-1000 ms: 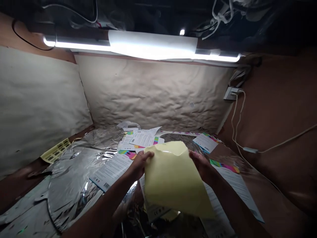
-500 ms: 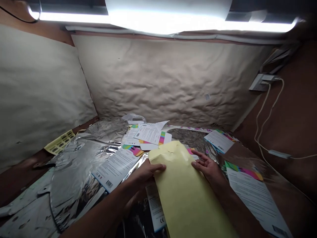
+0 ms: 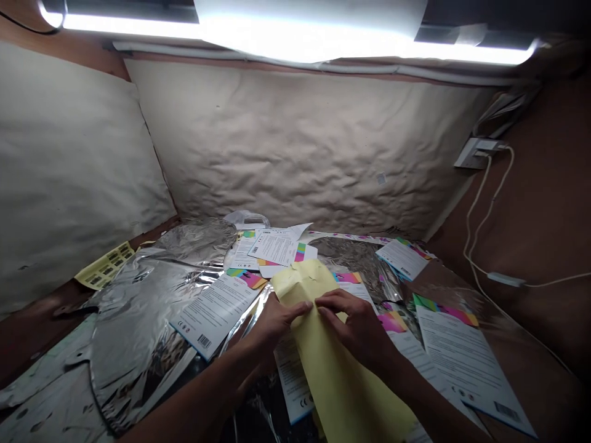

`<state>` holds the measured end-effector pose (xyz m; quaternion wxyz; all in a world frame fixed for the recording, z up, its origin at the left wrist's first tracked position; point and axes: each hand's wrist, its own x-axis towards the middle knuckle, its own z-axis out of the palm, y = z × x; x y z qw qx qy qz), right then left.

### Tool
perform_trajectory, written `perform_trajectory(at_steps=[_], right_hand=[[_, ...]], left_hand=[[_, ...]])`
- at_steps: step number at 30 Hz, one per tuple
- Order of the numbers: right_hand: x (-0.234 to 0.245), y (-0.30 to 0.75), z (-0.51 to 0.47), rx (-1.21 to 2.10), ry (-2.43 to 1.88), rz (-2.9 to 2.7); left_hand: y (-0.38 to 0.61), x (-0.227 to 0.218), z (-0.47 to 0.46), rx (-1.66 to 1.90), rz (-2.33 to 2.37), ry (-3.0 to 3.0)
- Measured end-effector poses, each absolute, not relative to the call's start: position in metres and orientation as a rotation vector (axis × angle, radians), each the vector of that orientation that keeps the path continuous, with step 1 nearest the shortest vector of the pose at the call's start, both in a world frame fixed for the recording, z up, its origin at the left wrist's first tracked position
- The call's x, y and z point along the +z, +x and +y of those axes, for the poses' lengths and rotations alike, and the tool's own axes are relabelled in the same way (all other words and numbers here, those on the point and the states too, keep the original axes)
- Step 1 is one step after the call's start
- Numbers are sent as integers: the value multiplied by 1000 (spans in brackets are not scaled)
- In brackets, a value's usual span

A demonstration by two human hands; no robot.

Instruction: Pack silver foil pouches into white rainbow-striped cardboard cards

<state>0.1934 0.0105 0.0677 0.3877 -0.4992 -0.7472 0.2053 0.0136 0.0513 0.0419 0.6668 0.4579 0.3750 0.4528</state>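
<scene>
A long sheet of yellow paper point(image 3: 341, 387) is held up in front of me, with a crease near its top end. My left hand point(image 3: 277, 317) grips its left edge, thumb on the front face and the other fingers behind it. With fingers bent, my right hand point(image 3: 348, 317) pinches the paper near its middle, close to my left thumb. Behind and below the sheet lie printed white cards with colourful tops, among them a card point(image 3: 217, 314) left of my left hand and a card point(image 3: 466, 357) to the right.
Crinkled silver foil point(image 3: 133, 332) covers the left of the surface. More printed cards point(image 3: 277, 246) overlap at the back. A yellow label sheet point(image 3: 105, 266) leans at the left edge. A white cable point(image 3: 471, 234) hangs from a wall socket point(image 3: 478, 152). A tube light point(image 3: 129, 23) shines overhead.
My right hand has moved left from the paper's right edge to its middle, beside my left thumb. The sheet now bends inward, uncovering more cards on the right. The view has shifted slightly.
</scene>
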Motion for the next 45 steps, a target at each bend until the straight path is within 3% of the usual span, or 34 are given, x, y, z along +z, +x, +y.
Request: perform_trajectory(at_steps=[18, 22, 26, 30, 45], right_hand=[[63, 191, -5, 474, -1432, -1753], [57, 244, -12, 321, -1509, -1665], [40, 352, -20, 19, -1866, -1377], [19, 428, -33, -38, -2025, -1343], [-8, 456, -26, -352, -2150, -1506]], left_hand=[[13, 45, 42, 897, 740, 1209], [15, 54, 37, 780, 792, 1129], [18, 58, 34, 774, 833, 1116], [22, 53, 34, 786, 892, 1105], [27, 53, 36, 742, 959, 1047]])
